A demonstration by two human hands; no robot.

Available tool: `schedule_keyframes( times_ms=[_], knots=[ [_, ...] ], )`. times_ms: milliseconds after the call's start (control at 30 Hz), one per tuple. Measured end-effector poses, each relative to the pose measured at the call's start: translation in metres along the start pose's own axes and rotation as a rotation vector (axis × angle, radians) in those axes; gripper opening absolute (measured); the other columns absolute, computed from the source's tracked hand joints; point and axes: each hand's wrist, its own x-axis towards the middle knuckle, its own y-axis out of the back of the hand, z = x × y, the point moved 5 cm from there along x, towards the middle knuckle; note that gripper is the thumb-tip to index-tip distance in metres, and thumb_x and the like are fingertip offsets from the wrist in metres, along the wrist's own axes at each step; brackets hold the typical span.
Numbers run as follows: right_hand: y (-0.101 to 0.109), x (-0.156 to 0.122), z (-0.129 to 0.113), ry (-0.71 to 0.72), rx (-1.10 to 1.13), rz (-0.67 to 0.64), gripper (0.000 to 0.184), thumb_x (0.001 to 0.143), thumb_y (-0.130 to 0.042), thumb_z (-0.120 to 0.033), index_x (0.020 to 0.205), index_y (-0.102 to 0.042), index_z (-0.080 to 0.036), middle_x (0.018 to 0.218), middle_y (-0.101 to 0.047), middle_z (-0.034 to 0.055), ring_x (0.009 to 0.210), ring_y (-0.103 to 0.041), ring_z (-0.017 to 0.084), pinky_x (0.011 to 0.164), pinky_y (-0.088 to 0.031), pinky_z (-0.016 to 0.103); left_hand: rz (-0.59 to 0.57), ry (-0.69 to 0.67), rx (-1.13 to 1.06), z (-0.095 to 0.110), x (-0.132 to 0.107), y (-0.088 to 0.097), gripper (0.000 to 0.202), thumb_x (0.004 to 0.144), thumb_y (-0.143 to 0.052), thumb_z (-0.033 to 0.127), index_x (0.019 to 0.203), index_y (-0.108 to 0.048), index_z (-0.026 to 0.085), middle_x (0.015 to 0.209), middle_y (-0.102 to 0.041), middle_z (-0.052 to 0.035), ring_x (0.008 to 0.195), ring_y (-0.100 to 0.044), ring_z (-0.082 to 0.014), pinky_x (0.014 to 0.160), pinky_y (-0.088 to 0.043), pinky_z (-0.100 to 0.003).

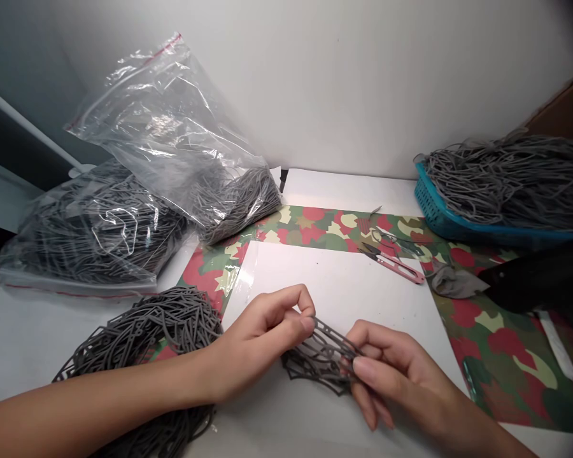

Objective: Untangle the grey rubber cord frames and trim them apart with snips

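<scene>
Between my hands is a dark grey, rubbery-looking openwork strip (pixel 332 334), with more of the same thin lattice hanging below it. My left hand (pixel 272 337) pinches its upper left end between thumb and forefinger. My right hand (pixel 394 369) grips the right end, thumb on top and the other fingers curled beneath. The strip is held above a white sheet (pixel 286 270). A large heap of similar dark grey pieces (pixel 172 324) lies beneath and beside my left forearm, which hides part of it.
Pink-handled thread snips (pixel 394 262) lie on the sheet's far right edge. Two clear zip bags (pixel 167 127) (pixel 93 229) of grey strands stand at the back left. A blue basket (pixel 432 203) piled with grey strands is at the right. A camouflage-patterned mat (pixel 496 356) lies under the sheet.
</scene>
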Motion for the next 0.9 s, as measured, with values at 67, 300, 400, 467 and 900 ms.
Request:
schedule_keyframes(
  times_ms=[67,300,400,467,900],
  knots=[
    [-0.001,-0.001,-0.003,-0.019,-0.018,-0.009,0.028,0.095,-0.060,-0.043,0.088,-0.054,-0.017,0.061,-0.057,-0.0040,0.052,-0.040,0.008,0.053,-0.031,0.021,0.005,-0.003,-0.026,0.000,-0.001,0.001,0.024,0.095,-0.046,0.032,0.074,-0.040,0.021,0.058,-0.027,0.0088,0.054,-0.022,-0.0113,0.050,-0.020,-0.025],
    [0.001,-0.003,-0.007,-0.016,-0.098,-0.001,0.010,0.092,-0.065,-0.023,0.086,-0.057,-0.019,0.070,-0.070,-0.0007,0.076,-0.059,0.015,0.079,-0.038,0.028,0.253,-0.009,-0.208,-0.001,0.001,0.019,0.018,0.080,-0.047,0.024,0.065,-0.037,0.020,0.056,-0.025,0.0081,0.051,-0.017,-0.0101,0.047,-0.016,-0.023],
    [0.000,-0.003,-0.009,0.013,-0.080,-0.005,0.013,0.095,-0.063,-0.029,0.087,-0.058,-0.019,0.073,-0.072,0.0006,0.076,-0.058,0.016,0.081,-0.038,0.029,0.296,0.012,-0.257,-0.002,0.006,0.023,0.020,0.078,-0.046,0.026,0.063,-0.034,0.020,0.055,-0.022,0.0086,0.049,-0.015,-0.0091,0.046,-0.016,-0.023],
    [-0.001,-0.003,-0.010,0.014,-0.051,-0.015,0.017,0.096,-0.061,-0.034,0.088,-0.057,-0.019,0.072,-0.072,0.0010,0.074,-0.058,0.016,0.081,-0.039,0.030,0.252,0.079,-0.205,-0.005,0.010,0.021,0.020,0.078,-0.047,0.026,0.063,-0.035,0.020,0.056,-0.025,0.0083,0.049,-0.017,-0.0084,0.046,-0.016,-0.022],
    [-0.010,0.001,-0.002,-0.031,0.040,-0.048,0.019,0.097,-0.062,-0.034,0.089,-0.057,-0.017,0.070,-0.070,-0.0001,0.070,-0.066,0.014,0.076,-0.047,0.027,0.145,-0.470,0.462,0.020,-0.009,0.000,0.045,0.093,-0.057,0.030,0.135,-0.045,0.023,0.140,-0.050,-0.0117,0.132,-0.043,-0.0293,0.111,-0.034,-0.041]
  ],
)
